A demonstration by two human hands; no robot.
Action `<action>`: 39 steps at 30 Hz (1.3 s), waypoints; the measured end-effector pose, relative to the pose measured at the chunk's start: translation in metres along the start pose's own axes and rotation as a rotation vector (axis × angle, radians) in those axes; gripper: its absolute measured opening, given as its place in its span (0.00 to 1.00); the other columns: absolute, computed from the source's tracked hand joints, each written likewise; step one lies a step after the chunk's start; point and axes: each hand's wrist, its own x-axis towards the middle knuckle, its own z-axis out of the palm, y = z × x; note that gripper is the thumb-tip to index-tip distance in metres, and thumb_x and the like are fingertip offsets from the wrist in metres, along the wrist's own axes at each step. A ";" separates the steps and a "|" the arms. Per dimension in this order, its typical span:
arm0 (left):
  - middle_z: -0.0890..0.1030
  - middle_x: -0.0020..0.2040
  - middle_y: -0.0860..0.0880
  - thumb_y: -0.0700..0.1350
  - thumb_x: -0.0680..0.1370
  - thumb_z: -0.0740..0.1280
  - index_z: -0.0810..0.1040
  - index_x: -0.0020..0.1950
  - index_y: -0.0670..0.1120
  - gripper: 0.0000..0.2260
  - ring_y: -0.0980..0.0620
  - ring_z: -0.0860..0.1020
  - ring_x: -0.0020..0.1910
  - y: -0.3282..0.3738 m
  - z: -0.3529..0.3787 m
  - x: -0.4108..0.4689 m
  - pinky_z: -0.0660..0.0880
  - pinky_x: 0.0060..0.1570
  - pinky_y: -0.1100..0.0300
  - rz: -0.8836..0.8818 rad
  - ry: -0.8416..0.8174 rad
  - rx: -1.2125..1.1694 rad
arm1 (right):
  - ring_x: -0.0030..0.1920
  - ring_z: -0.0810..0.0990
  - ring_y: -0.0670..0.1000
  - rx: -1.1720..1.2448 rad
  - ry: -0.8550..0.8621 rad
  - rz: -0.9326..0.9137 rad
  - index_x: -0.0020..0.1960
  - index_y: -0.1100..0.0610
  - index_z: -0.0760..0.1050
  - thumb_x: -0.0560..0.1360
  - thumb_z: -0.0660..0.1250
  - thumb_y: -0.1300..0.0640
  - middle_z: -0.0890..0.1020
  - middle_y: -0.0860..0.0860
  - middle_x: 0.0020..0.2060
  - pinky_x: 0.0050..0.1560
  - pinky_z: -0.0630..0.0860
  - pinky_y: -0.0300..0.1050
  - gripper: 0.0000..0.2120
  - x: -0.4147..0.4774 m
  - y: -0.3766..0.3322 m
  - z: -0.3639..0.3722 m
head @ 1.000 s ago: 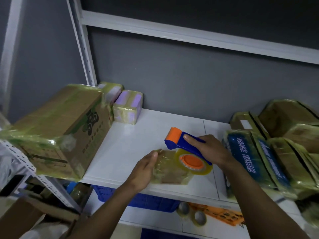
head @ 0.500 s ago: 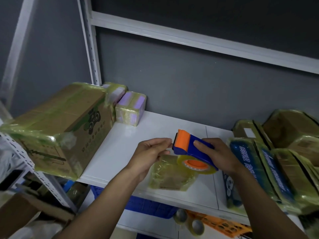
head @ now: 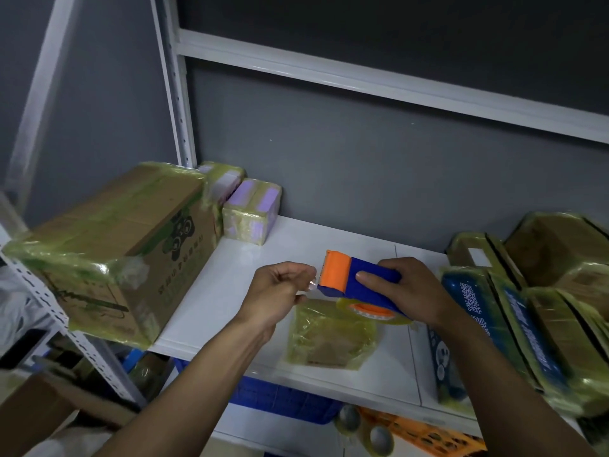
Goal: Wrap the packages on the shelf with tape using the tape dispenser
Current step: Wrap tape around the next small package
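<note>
I see a white flat shelf board [head: 230, 291] carried by a white metal rack post [head: 179, 110] at its back left corner. At the left end sits a large brown cardboard box wrapped in yellowish tape [head: 115, 252], with two small purple blocks in the same wrap [head: 252, 212] just behind it. Near the front edge, in the middle, a flat brown tape-wrapped package [head: 329, 338] lies on the board. On the right, blue printed wrapped packages [head: 474, 324] stand on edge, packed against brown wrapped boxes [head: 560, 252].

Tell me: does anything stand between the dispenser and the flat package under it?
Nothing visible does. The right hand holds the dispenser over the package; the left hand pinches tape at its orange end.
</note>
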 end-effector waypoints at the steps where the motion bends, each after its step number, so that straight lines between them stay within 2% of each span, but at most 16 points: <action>1: 0.86 0.39 0.51 0.39 0.79 0.71 0.86 0.47 0.45 0.05 0.59 0.83 0.38 0.000 -0.003 0.001 0.78 0.36 0.67 0.008 0.019 -0.002 | 0.30 0.80 0.45 -0.016 -0.007 -0.007 0.34 0.54 0.79 0.73 0.71 0.32 0.82 0.49 0.29 0.33 0.72 0.32 0.25 0.002 -0.003 0.001; 5: 0.85 0.38 0.50 0.37 0.80 0.70 0.85 0.48 0.42 0.04 0.58 0.83 0.37 -0.001 -0.020 0.000 0.78 0.37 0.66 0.021 0.079 -0.025 | 0.30 0.81 0.44 -0.077 -0.066 -0.018 0.33 0.52 0.78 0.71 0.72 0.29 0.82 0.49 0.29 0.32 0.70 0.32 0.26 0.015 -0.016 0.006; 9: 0.83 0.35 0.49 0.37 0.79 0.71 0.84 0.48 0.38 0.03 0.54 0.81 0.37 -0.009 -0.051 -0.001 0.80 0.39 0.64 0.049 0.208 -0.106 | 0.30 0.82 0.43 -0.215 -0.090 0.018 0.36 0.52 0.79 0.70 0.71 0.29 0.83 0.46 0.29 0.31 0.71 0.30 0.26 0.021 -0.021 -0.004; 13: 0.81 0.36 0.47 0.40 0.79 0.72 0.83 0.46 0.39 0.05 0.52 0.81 0.38 -0.029 -0.057 -0.007 0.81 0.39 0.62 -0.026 0.250 -0.105 | 0.35 0.84 0.42 -0.359 -0.153 0.058 0.42 0.50 0.80 0.65 0.64 0.22 0.84 0.44 0.32 0.36 0.76 0.37 0.31 0.020 -0.022 -0.003; 16: 0.83 0.42 0.44 0.38 0.80 0.69 0.83 0.51 0.39 0.04 0.48 0.84 0.43 -0.037 -0.058 -0.008 0.81 0.38 0.61 -0.129 0.279 -0.176 | 0.32 0.83 0.44 -0.440 -0.142 0.075 0.38 0.53 0.80 0.66 0.61 0.20 0.82 0.47 0.29 0.34 0.74 0.38 0.35 0.021 -0.023 0.010; 20: 0.85 0.43 0.46 0.40 0.79 0.72 0.84 0.51 0.42 0.04 0.48 0.86 0.46 -0.051 -0.056 -0.011 0.81 0.38 0.63 -0.182 0.260 -0.167 | 0.31 0.82 0.49 -0.564 -0.116 0.111 0.33 0.59 0.78 0.70 0.67 0.23 0.81 0.52 0.28 0.32 0.71 0.43 0.36 0.024 -0.025 0.012; 24: 0.86 0.43 0.47 0.43 0.76 0.76 0.84 0.51 0.41 0.07 0.53 0.86 0.42 -0.069 -0.046 -0.013 0.79 0.38 0.64 -0.206 0.287 -0.160 | 0.32 0.79 0.50 -0.671 -0.145 0.151 0.35 0.56 0.74 0.65 0.70 0.22 0.79 0.52 0.32 0.32 0.68 0.43 0.35 0.028 -0.031 0.014; 28: 0.85 0.39 0.49 0.44 0.74 0.78 0.84 0.48 0.43 0.07 0.54 0.84 0.41 -0.086 -0.043 -0.011 0.78 0.38 0.63 -0.245 0.317 -0.146 | 0.36 0.80 0.51 -0.770 -0.225 0.215 0.38 0.54 0.74 0.63 0.71 0.21 0.79 0.51 0.36 0.33 0.68 0.43 0.35 0.036 -0.033 0.024; 34: 0.85 0.41 0.49 0.46 0.75 0.76 0.83 0.48 0.44 0.07 0.54 0.83 0.41 -0.103 -0.040 -0.003 0.76 0.34 0.64 -0.280 0.358 -0.104 | 0.40 0.79 0.51 -0.799 -0.270 0.278 0.41 0.53 0.71 0.63 0.72 0.22 0.77 0.50 0.39 0.34 0.69 0.44 0.34 0.045 -0.026 0.040; 39: 0.84 0.40 0.49 0.46 0.76 0.75 0.84 0.49 0.45 0.06 0.54 0.81 0.39 -0.115 -0.032 0.001 0.76 0.32 0.64 -0.332 0.327 -0.066 | 0.36 0.77 0.51 -0.804 -0.259 0.276 0.38 0.53 0.69 0.64 0.72 0.23 0.76 0.50 0.36 0.32 0.65 0.44 0.33 0.048 -0.022 0.043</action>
